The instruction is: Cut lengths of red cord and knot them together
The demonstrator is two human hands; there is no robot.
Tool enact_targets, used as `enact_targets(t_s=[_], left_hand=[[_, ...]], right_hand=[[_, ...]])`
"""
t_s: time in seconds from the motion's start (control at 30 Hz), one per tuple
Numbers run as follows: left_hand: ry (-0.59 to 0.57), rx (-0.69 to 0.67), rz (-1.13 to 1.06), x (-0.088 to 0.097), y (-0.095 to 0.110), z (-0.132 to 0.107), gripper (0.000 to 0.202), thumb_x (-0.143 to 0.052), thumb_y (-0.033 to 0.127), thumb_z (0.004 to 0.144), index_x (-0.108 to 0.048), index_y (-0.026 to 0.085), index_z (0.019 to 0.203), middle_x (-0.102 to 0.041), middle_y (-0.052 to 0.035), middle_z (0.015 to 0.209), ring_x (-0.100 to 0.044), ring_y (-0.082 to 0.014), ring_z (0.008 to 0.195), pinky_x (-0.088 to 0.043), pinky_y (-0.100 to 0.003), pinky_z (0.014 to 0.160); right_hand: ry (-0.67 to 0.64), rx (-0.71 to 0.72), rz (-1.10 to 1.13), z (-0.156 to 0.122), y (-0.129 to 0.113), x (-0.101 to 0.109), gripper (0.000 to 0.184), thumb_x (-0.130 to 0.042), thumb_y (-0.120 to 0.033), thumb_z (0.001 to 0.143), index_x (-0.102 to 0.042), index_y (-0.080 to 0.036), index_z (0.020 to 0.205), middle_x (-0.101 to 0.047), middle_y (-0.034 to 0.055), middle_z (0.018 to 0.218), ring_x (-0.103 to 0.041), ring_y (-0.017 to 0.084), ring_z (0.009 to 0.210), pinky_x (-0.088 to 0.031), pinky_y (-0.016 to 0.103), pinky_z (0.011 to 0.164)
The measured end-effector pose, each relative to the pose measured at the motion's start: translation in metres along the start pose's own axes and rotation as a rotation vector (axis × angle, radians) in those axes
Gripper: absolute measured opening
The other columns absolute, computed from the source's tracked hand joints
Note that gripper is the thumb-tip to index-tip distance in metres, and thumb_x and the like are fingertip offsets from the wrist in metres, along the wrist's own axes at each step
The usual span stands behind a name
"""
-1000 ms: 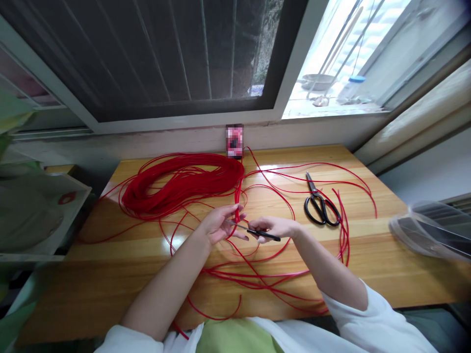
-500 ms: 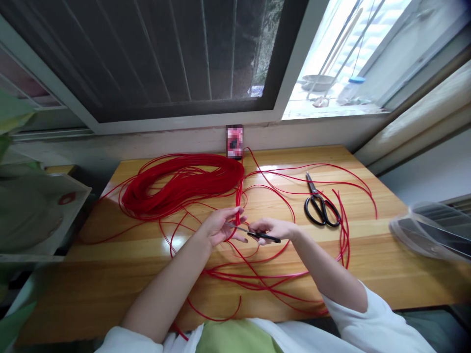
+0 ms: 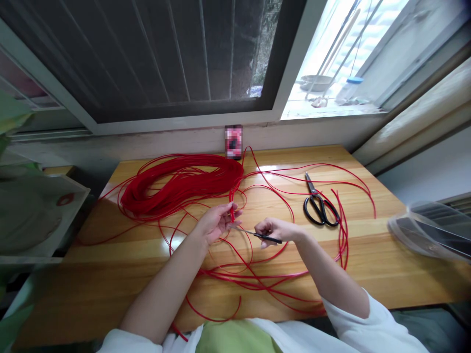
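My left hand, near the middle of the table, pinches a few strands of red cord between thumb and fingers. They run up toward a large red coil. To its right, my right hand grips a small pair of scissors by dark handles. Their thin blades point left, with the tips close to the left fingers and just below the held strands. Whether the blades touch the cord is hard to see. Loose red cords lie on the wood beneath both hands.
Black-handled scissors lie on the wooden table at right, beside a bundle of cord ends. A clear plastic container stands at the right edge. A small pink-and-dark object leans against the wall below the window.
The small scissors have shifted slightly right, away from the strands. My left hand has moved a little left and up, and the held strands now appear to end near its fingers.
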State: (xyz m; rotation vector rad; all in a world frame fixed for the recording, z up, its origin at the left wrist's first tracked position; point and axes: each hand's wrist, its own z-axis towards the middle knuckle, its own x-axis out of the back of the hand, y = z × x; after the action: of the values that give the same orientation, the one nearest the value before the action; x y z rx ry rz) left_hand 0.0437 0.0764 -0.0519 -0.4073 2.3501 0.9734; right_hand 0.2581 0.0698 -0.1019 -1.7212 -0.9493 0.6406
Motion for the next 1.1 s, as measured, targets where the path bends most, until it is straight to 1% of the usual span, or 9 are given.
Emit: enact_targets(t_s=[0.1, 0.3, 0.43, 0.63, 0.73, 0.8, 0.9, 1.0, 1.1], left_hand=[[-0.039, -0.1, 0.037, 0.007, 0.007, 0.0, 0.017, -0.045, 0.013, 0.083, -0.061, 0.011, 0.076, -0.065, -0.0069, 0.084, -0.064, -0.0147, 0.074, -0.053, -0.03, 0.068], [0.024, -0.382, 0.241, 0.017, 0.025, -0.009, 0.012, -0.054, 0.025, 0.079, -0.054, 0.013, 0.074, -0.063, -0.0038, 0.07, -0.057, -0.0089, 0.052, -0.051, -0.022, 0.052], [-0.015, -0.51, 0.276, 0.016, 0.032, -0.014, 0.016, -0.058, 0.028, 0.075, -0.053, 0.014, 0.072, -0.051, 0.0038, 0.056, -0.039, -0.003, 0.04, -0.037, -0.014, 0.038], [0.037, -0.607, 0.396, 0.02, 0.036, -0.021, 0.018, -0.056, 0.032, 0.075, -0.053, 0.015, 0.071, -0.043, 0.0062, 0.051, -0.026, -0.0013, 0.037, -0.017, -0.013, 0.035], [0.044, -0.575, 0.51, 0.024, 0.029, -0.022, 0.019, -0.056, 0.033, 0.074, -0.054, 0.015, 0.07, -0.044, 0.0052, 0.052, -0.033, -0.003, 0.042, -0.023, -0.014, 0.04], [-0.042, -0.48, 0.646, 0.026, 0.017, -0.021, 0.022, -0.054, 0.035, 0.074, -0.054, 0.014, 0.068, -0.046, 0.0039, 0.053, -0.038, -0.0053, 0.047, -0.029, -0.017, 0.045], [-0.214, -0.319, 0.901, 0.029, -0.006, -0.018, 0.025, -0.048, 0.035, 0.078, -0.053, 0.014, 0.066, -0.048, 0.0026, 0.054, -0.041, -0.008, 0.05, -0.032, -0.02, 0.05], [-0.298, -0.234, 1.028, 0.033, -0.021, -0.017, 0.025, -0.042, 0.033, 0.08, -0.05, 0.015, 0.064, -0.048, 0.0029, 0.054, -0.041, -0.0087, 0.051, -0.033, -0.022, 0.052], [-0.293, -0.208, 1.049, 0.038, -0.023, -0.015, 0.026, -0.042, 0.032, 0.08, -0.048, 0.016, 0.06, -0.045, 0.0037, 0.052, -0.038, -0.0081, 0.049, -0.031, -0.022, 0.05]], right_hand=[[0.151, -0.033, -0.026, -0.019, 0.004, 0.013, 0.034, -0.069, -0.04, 0.062, -0.046, -0.015, 0.065, -0.048, -0.0044, 0.056, -0.044, 0.008, 0.05, -0.034, 0.021, 0.049], [0.869, -0.351, -0.618, -0.048, 0.027, 0.036, 0.024, -0.057, -0.04, 0.072, -0.056, -0.017, 0.076, -0.062, 0.0066, 0.074, -0.056, 0.019, 0.067, -0.036, 0.027, 0.057], [0.949, -0.534, -0.831, -0.04, 0.04, 0.034, 0.02, -0.056, -0.034, 0.073, -0.063, -0.017, 0.083, -0.067, 0.0083, 0.079, -0.06, 0.022, 0.072, -0.036, 0.026, 0.057], [1.126, -0.422, -0.972, -0.021, 0.034, 0.021, 0.029, -0.058, -0.031, 0.074, -0.063, -0.019, 0.1, -0.068, 0.007, 0.087, -0.062, 0.021, 0.072, -0.039, 0.026, 0.056], [1.269, -0.146, -1.018, -0.017, 0.009, 0.004, 0.024, -0.052, -0.032, 0.08, -0.065, -0.02, 0.096, -0.069, 0.0058, 0.081, -0.062, 0.019, 0.072, -0.042, 0.027, 0.057], [1.253, 0.194, -1.053, -0.014, -0.012, -0.011, 0.022, -0.048, -0.026, 0.084, -0.064, -0.02, 0.097, -0.069, 0.0057, 0.091, -0.061, 0.018, 0.084, -0.045, 0.028, 0.072], [1.013, 0.517, -1.118, -0.002, -0.035, -0.035, 0.028, -0.046, -0.017, 0.085, -0.058, -0.023, 0.11, -0.063, 0.0044, 0.11, -0.053, 0.017, 0.104, -0.038, 0.034, 0.092], [0.723, 0.544, -1.192, 0.015, -0.036, -0.05, 0.029, -0.041, -0.017, 0.087, -0.055, -0.021, 0.113, -0.062, 0.0055, 0.109, -0.049, 0.019, 0.108, -0.032, 0.039, 0.098], [0.59, 0.415, -1.219, 0.031, -0.02, -0.057, 0.024, -0.035, -0.021, 0.09, -0.059, -0.016, 0.096, -0.064, 0.0069, 0.086, -0.055, 0.017, 0.083, -0.039, 0.035, 0.084]])
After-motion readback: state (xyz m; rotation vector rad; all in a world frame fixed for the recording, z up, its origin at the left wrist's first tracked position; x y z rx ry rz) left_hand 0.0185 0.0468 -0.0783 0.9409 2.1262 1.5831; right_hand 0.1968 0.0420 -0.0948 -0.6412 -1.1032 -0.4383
